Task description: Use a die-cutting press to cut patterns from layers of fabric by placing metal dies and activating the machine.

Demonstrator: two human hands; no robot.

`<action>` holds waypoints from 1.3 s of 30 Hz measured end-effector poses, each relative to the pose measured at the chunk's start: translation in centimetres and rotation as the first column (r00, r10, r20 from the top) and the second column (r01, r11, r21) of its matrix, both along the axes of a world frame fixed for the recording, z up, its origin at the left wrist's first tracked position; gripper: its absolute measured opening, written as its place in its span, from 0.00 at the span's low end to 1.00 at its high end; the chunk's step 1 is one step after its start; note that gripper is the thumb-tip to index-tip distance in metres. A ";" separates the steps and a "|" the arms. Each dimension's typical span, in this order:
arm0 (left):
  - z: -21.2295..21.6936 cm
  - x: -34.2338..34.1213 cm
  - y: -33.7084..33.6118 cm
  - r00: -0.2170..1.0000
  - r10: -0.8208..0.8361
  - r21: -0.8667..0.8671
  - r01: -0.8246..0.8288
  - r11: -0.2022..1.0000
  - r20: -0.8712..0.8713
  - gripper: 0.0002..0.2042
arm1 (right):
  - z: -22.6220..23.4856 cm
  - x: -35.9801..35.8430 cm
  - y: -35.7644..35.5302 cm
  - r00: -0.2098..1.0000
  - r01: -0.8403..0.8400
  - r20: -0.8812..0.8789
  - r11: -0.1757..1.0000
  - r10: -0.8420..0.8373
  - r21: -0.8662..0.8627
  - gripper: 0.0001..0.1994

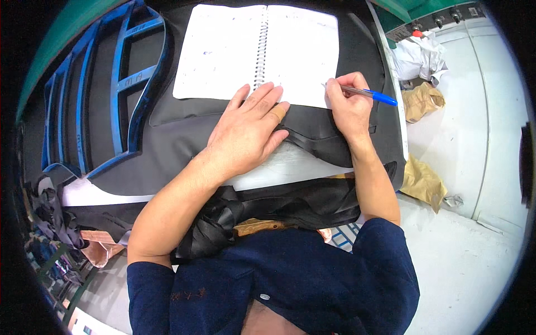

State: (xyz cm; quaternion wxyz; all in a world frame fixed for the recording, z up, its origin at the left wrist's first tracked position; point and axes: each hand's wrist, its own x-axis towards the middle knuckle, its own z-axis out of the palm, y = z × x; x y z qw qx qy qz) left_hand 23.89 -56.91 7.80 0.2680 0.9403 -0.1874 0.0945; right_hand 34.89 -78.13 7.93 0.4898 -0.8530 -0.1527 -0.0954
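An open spiral-bound notebook (234,50) with white pages lies on dark fabric (184,134) spread over the table. My left hand (245,131) rests flat with fingers spread, its fingertips on the notebook's lower edge near the spiral; one finger wears a tan bandage. My right hand (349,106) holds a blue-capped pen (368,94) with its tip on the lower right corner of the right page.
A blue metal frame (120,84) lies on the left of the table. A white pattern sheet (296,167) sits under the dark fabric. Crumpled brown paper (422,100) and white bags (419,56) lie on the white floor at the right. Black ribbon bunches (218,223) hang near my waist.
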 end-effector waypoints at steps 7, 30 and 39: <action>-0.1 0.1 -0.1 1.000 0.005 0.013 -0.005 1.000 0.006 0.23 | -0.9 0.4 -0.8 0.999 0.046 0.013 0.999 -0.047 0.017 0.07; -0.1 0.0 0.0 1.000 0.001 0.008 -0.001 1.000 0.009 0.23 | -0.4 0.4 -0.4 0.993 0.037 -0.112 0.997 -0.029 0.068 0.08; -0.1 0.1 -0.1 1.000 0.003 0.010 -0.003 1.000 0.014 0.23 | -0.5 0.3 -0.5 0.997 0.021 -0.071 0.999 -0.018 0.038 0.08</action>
